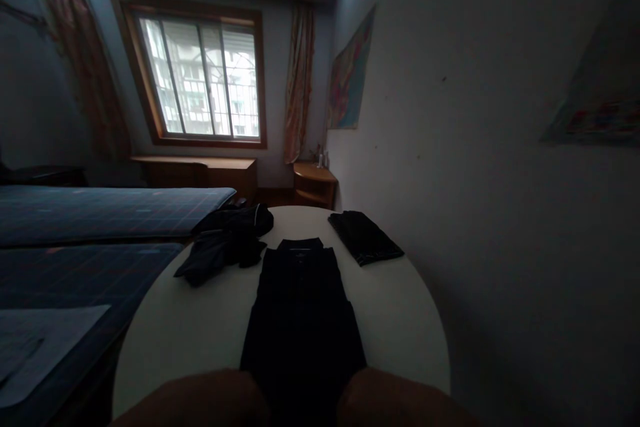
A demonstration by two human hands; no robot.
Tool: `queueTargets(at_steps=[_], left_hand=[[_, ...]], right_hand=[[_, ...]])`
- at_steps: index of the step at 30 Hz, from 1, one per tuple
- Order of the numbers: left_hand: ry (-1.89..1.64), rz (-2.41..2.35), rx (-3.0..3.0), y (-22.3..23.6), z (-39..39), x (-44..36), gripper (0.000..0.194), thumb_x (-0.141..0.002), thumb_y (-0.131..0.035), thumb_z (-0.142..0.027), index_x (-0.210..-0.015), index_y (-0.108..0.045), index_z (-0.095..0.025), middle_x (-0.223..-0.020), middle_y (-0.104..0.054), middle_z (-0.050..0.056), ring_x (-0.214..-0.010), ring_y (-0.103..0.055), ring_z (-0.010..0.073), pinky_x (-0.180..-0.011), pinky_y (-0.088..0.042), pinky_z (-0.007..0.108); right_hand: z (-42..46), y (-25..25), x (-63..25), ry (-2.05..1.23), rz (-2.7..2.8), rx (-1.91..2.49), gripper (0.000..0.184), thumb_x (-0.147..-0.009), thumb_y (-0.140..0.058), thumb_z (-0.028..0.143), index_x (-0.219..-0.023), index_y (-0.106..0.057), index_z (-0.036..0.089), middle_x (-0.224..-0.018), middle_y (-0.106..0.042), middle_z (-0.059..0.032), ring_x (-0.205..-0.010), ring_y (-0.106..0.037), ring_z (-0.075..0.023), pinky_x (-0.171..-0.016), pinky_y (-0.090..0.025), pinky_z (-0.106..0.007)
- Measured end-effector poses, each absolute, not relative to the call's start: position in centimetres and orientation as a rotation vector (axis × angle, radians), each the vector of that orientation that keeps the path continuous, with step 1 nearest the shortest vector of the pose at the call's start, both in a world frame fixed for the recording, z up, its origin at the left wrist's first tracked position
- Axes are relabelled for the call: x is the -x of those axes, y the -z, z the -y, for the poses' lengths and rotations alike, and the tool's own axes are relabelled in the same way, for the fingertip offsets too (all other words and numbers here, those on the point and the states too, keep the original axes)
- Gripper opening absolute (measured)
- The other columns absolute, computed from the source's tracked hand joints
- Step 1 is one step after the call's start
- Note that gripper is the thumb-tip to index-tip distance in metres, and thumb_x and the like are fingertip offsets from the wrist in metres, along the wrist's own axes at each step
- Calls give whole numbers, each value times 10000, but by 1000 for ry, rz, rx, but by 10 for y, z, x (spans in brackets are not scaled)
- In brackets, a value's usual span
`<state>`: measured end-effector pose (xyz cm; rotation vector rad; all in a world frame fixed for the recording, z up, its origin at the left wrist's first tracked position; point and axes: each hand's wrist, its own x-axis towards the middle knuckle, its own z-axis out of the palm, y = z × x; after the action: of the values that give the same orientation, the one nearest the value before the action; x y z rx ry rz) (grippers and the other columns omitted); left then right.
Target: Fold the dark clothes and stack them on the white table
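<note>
A dark polo shirt lies lengthwise down the middle of the round white table, its collar pointing away from me and its sides folded in. A few buttons show faintly below the collar. At the bottom of the view, my left hand is closed on the shirt's left edge. On the opposite edge my right hand is closed in the same way. Both hands are dark, and their fingertips are hidden against the black cloth. The shirt's near end runs out of view between them.
A crumpled heap of dark clothes lies at the table's back left. At the back right rests a flat dark folded garment. Beds with blue checked covers adjoin on the left; a white wall rises on the right.
</note>
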<state>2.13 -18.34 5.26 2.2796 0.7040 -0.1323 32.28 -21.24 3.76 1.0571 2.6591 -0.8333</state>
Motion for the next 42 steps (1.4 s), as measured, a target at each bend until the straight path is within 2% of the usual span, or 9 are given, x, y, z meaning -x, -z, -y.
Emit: queueTargets(at_steps=[5,9,12,15,19,27,32,37,42], left_hand=[[-133,-946,-2335,-74,147,-43,208,-824,-548,-236,-978,-687,-248,-916,-723,7,-798,-670,188,-675,-490,277],[-313,-1259,-2445,-74,115,-51,347,-797,-600,-281,-1134,-622,-202,-1163,-665,88,-1054,-626,261,-913,-471,386],[-185,-1326,-2411,-70,100,-51,419,-766,-642,-335,-1156,-602,-189,-1129,-680,96,-1027,-640,277,-879,-486,388],[-40,-1354,-2369,-68,93,-52,439,-738,-671,-375,-1130,-615,-184,-1087,-698,92,-977,-656,287,-815,-498,376],[40,-1312,-2265,-66,85,-54,505,-695,-719,-399,-1143,-628,-185,-1151,-686,93,-1026,-646,285,-825,-494,348],[90,-1140,-2182,-72,78,-48,469,-704,-706,-371,-1141,-659,-206,-1094,-717,51,-979,-668,265,-805,-499,329],[131,-1092,-2154,-77,79,-38,534,-701,-693,-324,-1222,-634,-225,-1153,-708,55,-1008,-667,269,-823,-502,342],[122,-1099,-2197,-80,74,-24,461,-672,-684,-280,-1130,-684,-232,-1065,-726,39,-949,-678,274,-773,-509,340],[227,-1074,-2101,-77,67,-13,310,-673,-665,-290,-974,-701,-226,-847,-713,9,-717,-667,216,-562,-479,268]], right_hand=[[190,-72,-314,940,-2665,-989,135,-784,-685,288,-885,-757,237,-786,-725,38,-639,-639,-102,-530,-386,-177],[167,-87,-306,615,-2739,-1462,221,-798,-692,295,-1002,-721,216,-946,-727,-28,-807,-665,-171,-672,-459,-239],[147,-80,-304,374,-2744,-1689,377,-791,-712,285,-1147,-661,171,-1135,-671,-112,-1029,-623,-254,-872,-473,-344],[128,-69,-307,420,-2705,-1720,551,-785,-731,389,-1267,-605,152,-1225,-628,-148,-1132,-576,-297,-963,-440,-398],[109,-63,-309,533,-2664,-1688,630,-695,-790,484,-1224,-641,177,-1204,-638,-129,-1093,-592,-299,-916,-457,-372],[95,-66,-310,740,-2543,-1647,461,-670,-806,413,-1056,-692,189,-1023,-706,-68,-867,-649,-226,-659,-436,-265],[101,-71,-315,859,-2605,-1534,358,-797,-696,326,-1128,-671,192,-1048,-714,-67,-887,-658,-204,-692,-439,-257],[110,-77,-317,857,-2551,-1620,304,-800,-694,303,-1080,-697,186,-1045,-718,-77,-911,-661,-219,-722,-452,-266],[107,-79,-327,882,-2540,-1576,367,-783,-714,328,-1120,-684,184,-1086,-704,-91,-945,-654,-241,-743,-457,-287]])
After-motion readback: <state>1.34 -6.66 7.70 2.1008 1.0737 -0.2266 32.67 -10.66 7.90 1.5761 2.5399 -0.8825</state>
